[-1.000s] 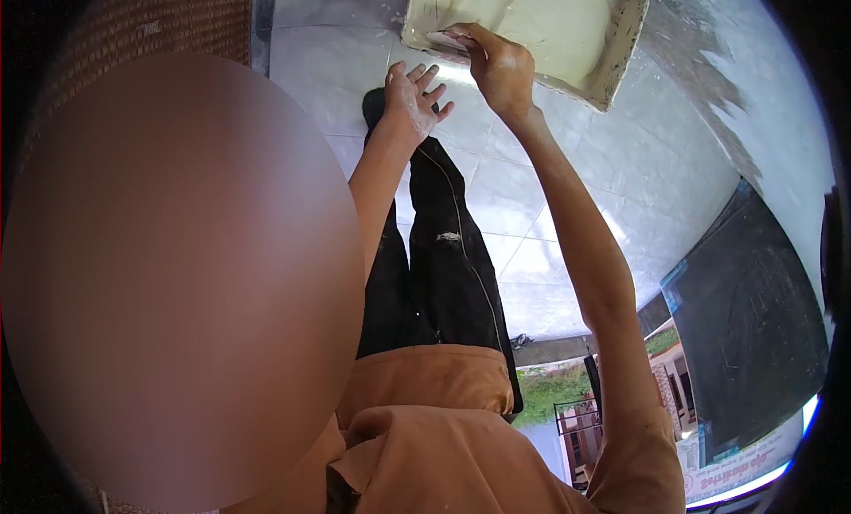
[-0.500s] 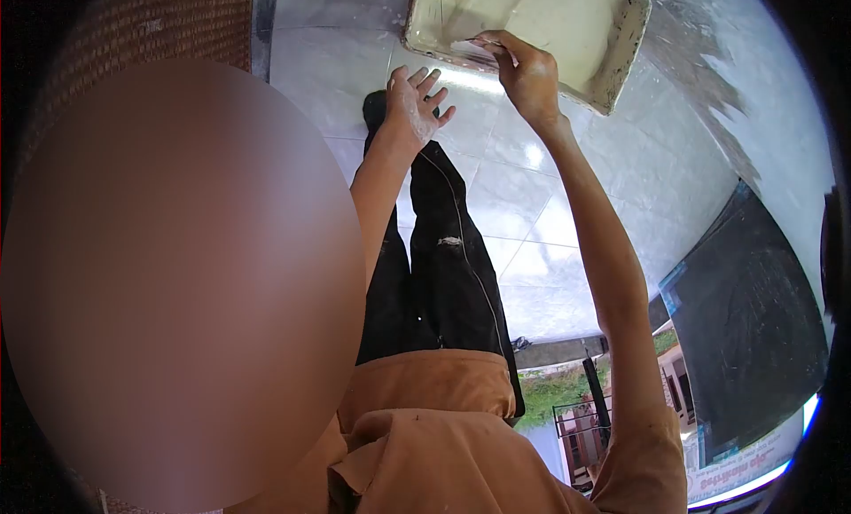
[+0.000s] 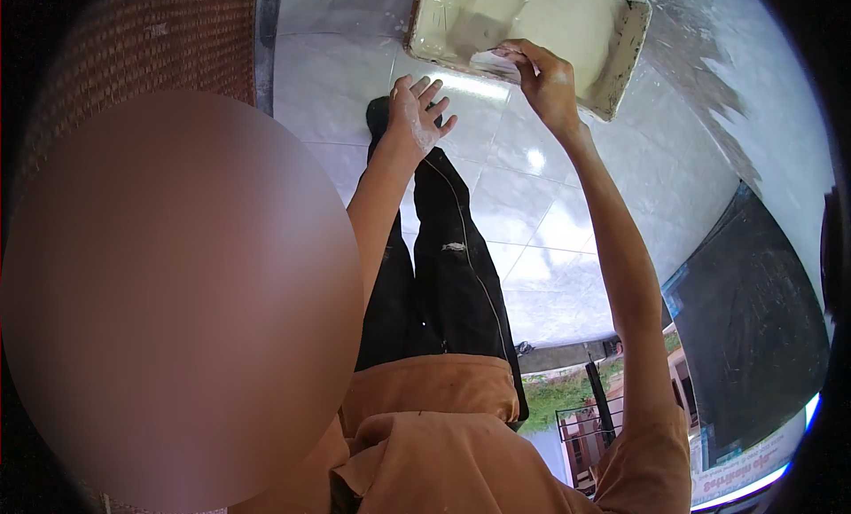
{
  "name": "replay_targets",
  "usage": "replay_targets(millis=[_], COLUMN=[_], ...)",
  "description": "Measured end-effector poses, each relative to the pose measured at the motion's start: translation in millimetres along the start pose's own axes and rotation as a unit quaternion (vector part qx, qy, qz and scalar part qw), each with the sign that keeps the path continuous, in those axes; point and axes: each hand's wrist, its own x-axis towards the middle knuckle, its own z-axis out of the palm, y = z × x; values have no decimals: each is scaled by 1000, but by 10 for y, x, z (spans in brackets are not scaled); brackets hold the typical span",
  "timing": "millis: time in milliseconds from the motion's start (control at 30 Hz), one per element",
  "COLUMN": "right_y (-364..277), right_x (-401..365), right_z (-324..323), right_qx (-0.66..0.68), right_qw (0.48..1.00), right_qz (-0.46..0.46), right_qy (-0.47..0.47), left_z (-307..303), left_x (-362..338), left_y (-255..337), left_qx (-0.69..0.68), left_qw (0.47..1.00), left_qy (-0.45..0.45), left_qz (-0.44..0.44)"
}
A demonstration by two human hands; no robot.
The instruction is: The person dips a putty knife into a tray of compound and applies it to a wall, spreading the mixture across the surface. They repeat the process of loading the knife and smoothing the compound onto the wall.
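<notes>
My right hand (image 3: 551, 84) pinches a thin, flat scraper-like blade (image 3: 493, 62) coated in white paste; its handle, if any, is hidden by my fingers. The blade is over the near edge of a shallow rectangular tray (image 3: 631, 48) that holds cream-white paste. A greyish patch shows in the tray's left part. My left hand (image 3: 418, 115) is lower and to the left, palm turned up, fingers spread, nothing in it. White residue marks its palm and wrist.
Pale tiled floor (image 3: 346, 79) lies under the tray. A wall (image 3: 736, 88) with patchy grey and white coating rises on the right, above a dark board (image 3: 753, 328). Woven panelling (image 3: 177, 44) stands at left. A large blurred oval hides much of the left side.
My right hand and the blade have shifted slightly right and toward me, showing more of the blade's white face. The left hand has dropped slightly, still spread.
</notes>
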Motion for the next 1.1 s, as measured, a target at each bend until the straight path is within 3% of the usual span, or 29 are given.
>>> replay_targets(millis=[167, 233, 267, 333, 367, 400, 467, 533, 633, 667, 800, 900, 1033, 1100], right_y=[155, 160, 136, -32, -137, -245, -471, -749, -1258, -1422, -2056, -2596, -3261, -3666], right_x=[152, 284, 300, 343, 362, 374, 417, 492, 618, 648, 724, 768, 810, 861], right_z=[-90, -163, -226, -433, -478, -553, -738, -958, -1362, -1512, -2150, -2602, -3053, -3218], right_qx=[41, 160, 159, 223, 325, 324, 474, 525, 643, 643, 676, 654, 634, 634], right_qw=[999, 981, 982, 941, 908, 912, 832, 812, 735, 739, 723, 732, 737, 727], right_qz=[-7, 107, 103, 254, 262, 251, 278, 239, 171, 147, 29, 3, -73, -115], right_qy=[-16, -21, -16, -31, 12, 19, 71, 92, 131, 134, 138, 192, 223, 238], left_z=[12, 76, 112, 209, 273, 330, 472, 762, 1090, 1192, 1634, 1900, 2236, 2380], left_x=[-30, -105, -160, -283, -364, -459, -676, -1085, -1624, -1815, -2608, -3102, -3982, -4325], left_y=[71, 135, 176, 284, 347, 423, 586, 770, 1052, 1136, 1403, 1637, 1752, 1908], left_qx=[1, 38, 40, 67, 50, 52, 94, 110, 190, 192, 249, 314, 255, 262], left_qw=[1000, 997, 998, 991, 991, 991, 981, 970, 927, 919, 830, 698, 588, 480], left_qy=[9, 58, 54, 89, 81, 71, -1, -22, -82, -96, -137, -162, -201, -182], left_qz=[2, 15, 20, 71, 93, 103, 173, 213, 314, 332, 480, 623, 741, 817])
